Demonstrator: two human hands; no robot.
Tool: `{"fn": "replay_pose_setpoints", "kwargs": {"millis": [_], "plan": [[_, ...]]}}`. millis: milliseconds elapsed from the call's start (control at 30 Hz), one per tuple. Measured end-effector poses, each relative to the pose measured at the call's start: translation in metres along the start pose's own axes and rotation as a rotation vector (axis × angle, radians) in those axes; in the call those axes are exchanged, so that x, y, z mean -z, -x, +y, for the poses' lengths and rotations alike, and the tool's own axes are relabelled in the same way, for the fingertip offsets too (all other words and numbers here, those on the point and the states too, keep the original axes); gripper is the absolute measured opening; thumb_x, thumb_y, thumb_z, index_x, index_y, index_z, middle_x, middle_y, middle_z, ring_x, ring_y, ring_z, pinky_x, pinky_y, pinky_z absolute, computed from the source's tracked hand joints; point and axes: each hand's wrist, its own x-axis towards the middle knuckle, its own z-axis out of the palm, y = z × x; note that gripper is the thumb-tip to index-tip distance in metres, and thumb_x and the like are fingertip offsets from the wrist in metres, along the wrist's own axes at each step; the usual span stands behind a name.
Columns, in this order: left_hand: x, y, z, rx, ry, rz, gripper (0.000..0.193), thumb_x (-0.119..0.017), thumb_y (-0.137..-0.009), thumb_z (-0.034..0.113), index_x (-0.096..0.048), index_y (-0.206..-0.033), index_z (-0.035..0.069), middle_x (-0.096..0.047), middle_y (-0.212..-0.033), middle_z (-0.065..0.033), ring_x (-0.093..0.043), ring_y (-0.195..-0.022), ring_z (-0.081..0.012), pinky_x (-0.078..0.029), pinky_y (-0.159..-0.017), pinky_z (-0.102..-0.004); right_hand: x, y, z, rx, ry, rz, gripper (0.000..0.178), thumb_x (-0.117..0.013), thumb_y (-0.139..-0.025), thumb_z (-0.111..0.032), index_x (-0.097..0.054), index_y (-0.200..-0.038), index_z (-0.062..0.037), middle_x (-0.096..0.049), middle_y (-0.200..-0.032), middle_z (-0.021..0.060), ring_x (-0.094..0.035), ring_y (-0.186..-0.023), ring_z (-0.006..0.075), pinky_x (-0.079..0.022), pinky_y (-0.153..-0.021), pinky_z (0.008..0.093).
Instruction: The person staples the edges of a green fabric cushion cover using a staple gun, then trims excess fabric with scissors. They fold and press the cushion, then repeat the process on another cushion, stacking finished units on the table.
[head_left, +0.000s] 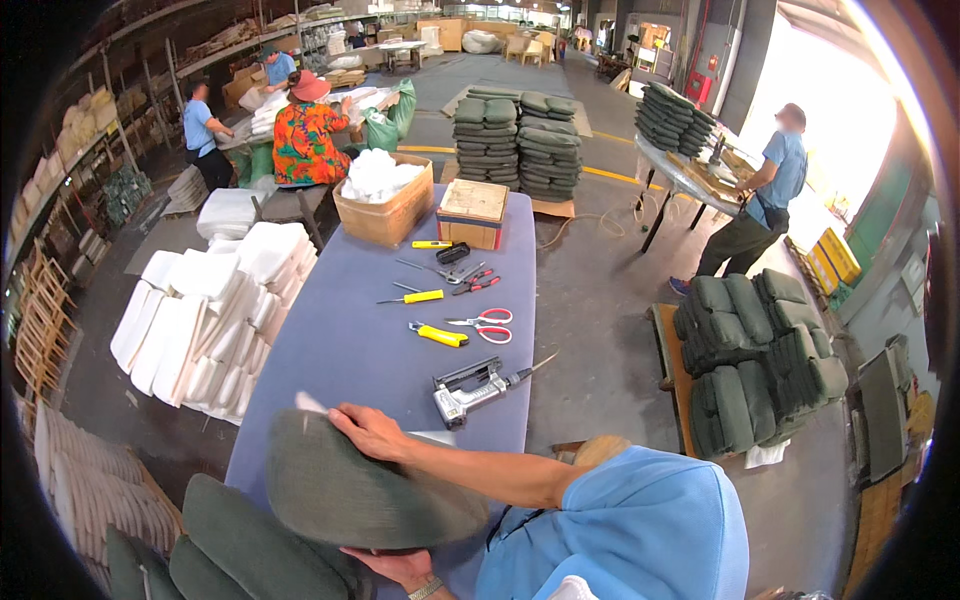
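Note:
A dark green upholstered cushion [345,480] is held tilted over the near left end of the blue-grey worktable [330,340]. My right hand [372,432] grips its far edge, the bare arm reaching across from the right. Below, my left hand [398,566], with a metal watch band at the wrist, grasps the near edge; its fingers are partly hidden under the cushion. Beyond my hands lie a silver staple gun [468,392], red-handled scissors [490,327], a yellow-handled tool [440,335], a yellow screwdriver [415,297] and red-handled pliers [476,283].
More green cushions [235,540] stand at the lower left. White foam pads [215,310] are piled left of the table. A carton of white stuffing [385,215] and a smaller box [472,212] occupy its far end. Cushion stacks [750,360] sit right. Several people work farther away.

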Motion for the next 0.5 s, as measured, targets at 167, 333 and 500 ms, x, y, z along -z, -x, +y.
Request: {"fn": "replay_pose_setpoints", "kwargs": {"millis": [167,333,500], "plan": [[-0.055,0.017,0.014,-0.076,-0.023,-0.139,0.088,-0.040,-0.102,0.072,-0.024,-0.164,0.011,-0.037,-0.161,-0.0132,-0.040,-0.145,-0.0312,-0.030,-0.123,-0.0476,0.008,0.035,-0.053,0.631,-0.259,-0.284,0.038,-0.053,-0.107,-0.037,-0.071,-0.108,-0.0045,-0.074,-0.097,0.0113,-0.066,-0.089,0.0269,-0.051,-0.085,0.0391],[-0.052,0.001,0.001,-0.078,-0.155,-0.293,0.085,-0.038,-0.104,0.071,-0.023,-0.164,0.013,-0.037,-0.162,-0.0127,-0.040,-0.146,-0.0311,-0.030,-0.123,-0.0467,-0.002,0.059,-0.017,0.747,-0.113,-0.124,0.042,-0.057,-0.104,-0.034,-0.062,-0.132,-0.0032,-0.062,-0.136,0.0174,-0.058,-0.126,0.0338,-0.044,-0.109,0.0444],[0.008,-0.014,-0.069,-0.181,-0.427,-0.342,0.077,-0.032,-0.109,0.063,-0.017,-0.166,0.014,-0.029,-0.167,-0.0130,-0.035,-0.150,-0.0316,-0.030,-0.124,-0.0453,-0.016,0.114,0.105,0.382,0.202,-0.110,0.062,-0.049,-0.107,-0.045,-0.044,-0.156,-0.0074,-0.040,-0.161,0.0236,-0.042,-0.146,0.0408,-0.033,-0.122,0.0485]]}}
